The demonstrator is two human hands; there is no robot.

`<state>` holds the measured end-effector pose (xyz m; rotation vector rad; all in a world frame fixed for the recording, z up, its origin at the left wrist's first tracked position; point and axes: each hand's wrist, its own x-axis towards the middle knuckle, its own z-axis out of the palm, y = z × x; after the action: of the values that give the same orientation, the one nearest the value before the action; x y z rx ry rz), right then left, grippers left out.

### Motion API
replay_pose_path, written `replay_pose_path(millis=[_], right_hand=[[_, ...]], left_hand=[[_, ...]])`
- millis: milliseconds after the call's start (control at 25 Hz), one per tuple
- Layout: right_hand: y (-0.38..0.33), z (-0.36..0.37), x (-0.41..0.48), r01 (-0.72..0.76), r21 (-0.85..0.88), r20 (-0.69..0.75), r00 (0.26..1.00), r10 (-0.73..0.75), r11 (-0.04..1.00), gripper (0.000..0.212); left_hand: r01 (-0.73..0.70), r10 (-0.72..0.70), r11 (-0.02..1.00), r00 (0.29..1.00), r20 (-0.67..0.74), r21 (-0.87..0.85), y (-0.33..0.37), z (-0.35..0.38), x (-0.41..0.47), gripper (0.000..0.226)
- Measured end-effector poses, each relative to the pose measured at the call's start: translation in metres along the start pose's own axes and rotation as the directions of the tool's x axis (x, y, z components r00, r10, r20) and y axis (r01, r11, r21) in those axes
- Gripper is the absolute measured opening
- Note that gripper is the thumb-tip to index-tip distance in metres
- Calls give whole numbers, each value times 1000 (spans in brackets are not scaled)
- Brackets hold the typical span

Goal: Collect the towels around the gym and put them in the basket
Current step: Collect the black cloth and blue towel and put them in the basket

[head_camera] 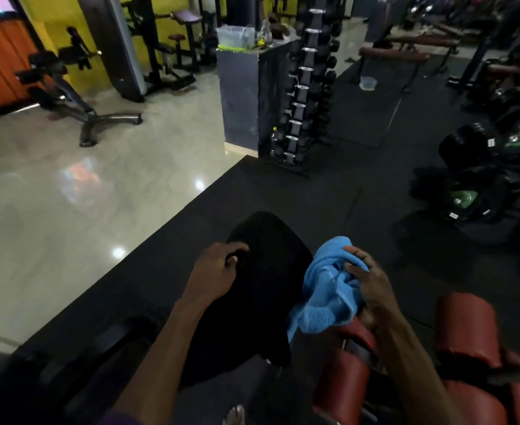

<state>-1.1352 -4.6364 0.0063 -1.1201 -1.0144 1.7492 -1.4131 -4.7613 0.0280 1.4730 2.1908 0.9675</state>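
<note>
My right hand [367, 283] grips a crumpled light blue towel [326, 289] low in the middle of the head view, just above red padded rollers. My left hand [219, 268] has its fingers curled over the rim of a large black object [261, 286] that looks like a basket or bag; its inside is too dark to read. The blue towel hangs right beside this black object, on its right.
Red padded rollers [467, 326] of a machine sit at the lower right. A tall dumbbell rack [304, 93] and a grey pillar [240, 96] stand ahead. Weight plates [473, 179] lie on the right. Black rubber mat meets glossy tile floor [68, 210] at left, with benches beyond.
</note>
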Motion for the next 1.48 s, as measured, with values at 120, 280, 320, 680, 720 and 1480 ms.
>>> replay_pose_path(millis=[120, 280, 320, 680, 720, 1480], right_hand=[[-16, 22, 54, -34, 14, 12, 999, 33, 999, 36], [-37, 39, 122, -136, 79, -13, 990, 137, 988, 51], [-42, 41, 139, -145, 75, -17, 989, 147, 987, 54], [-131, -12, 361, 35, 286, -160, 987, 12, 958, 59], [-145, -19, 386, 47, 318, -176, 984, 10, 947, 58], [-352, -130, 887, 65, 308, -279, 960, 25, 949, 49]], left_hand=[[-1, 0, 1000, 999, 45, 22, 0, 0, 78, 30], [-42, 42, 999, 992, 123, -9, 11, 11, 175, 24], [-47, 49, 999, 991, 127, -17, 13, 16, 198, 22], [-118, 122, 993, 979, 161, -28, 63, 121, 470, 23], [-107, 117, 992, 981, 152, -69, 72, 132, 498, 23], [84, 71, 844, 962, 265, -530, 216, 354, 1037, 38]])
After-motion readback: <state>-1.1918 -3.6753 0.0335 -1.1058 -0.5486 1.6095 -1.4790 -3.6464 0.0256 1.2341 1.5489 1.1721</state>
